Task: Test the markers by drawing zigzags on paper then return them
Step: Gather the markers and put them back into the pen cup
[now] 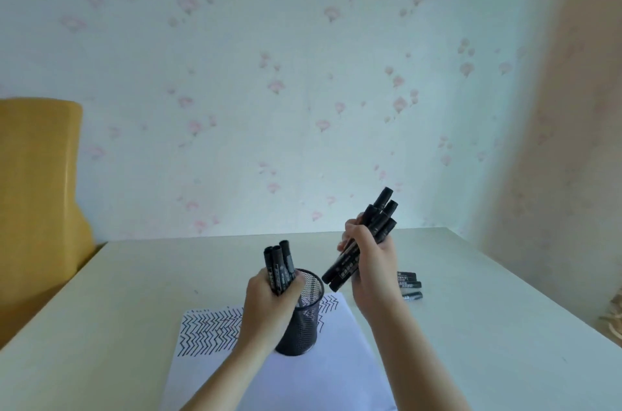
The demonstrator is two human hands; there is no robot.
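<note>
Evidently sorting for the return — left hand gripping a bundle of markers over the mesh cup at lower centre, right hand clutching another bunch — zigzagged paper beneath on the surface.

Your pen cup is black wire mesh, matt, see-through at the rim. The markers look like black plastic with a slight sheen. The paper is plain white, matt. Your worktop reads smooth and pale. The wall carries floral wallpaper.
</note>
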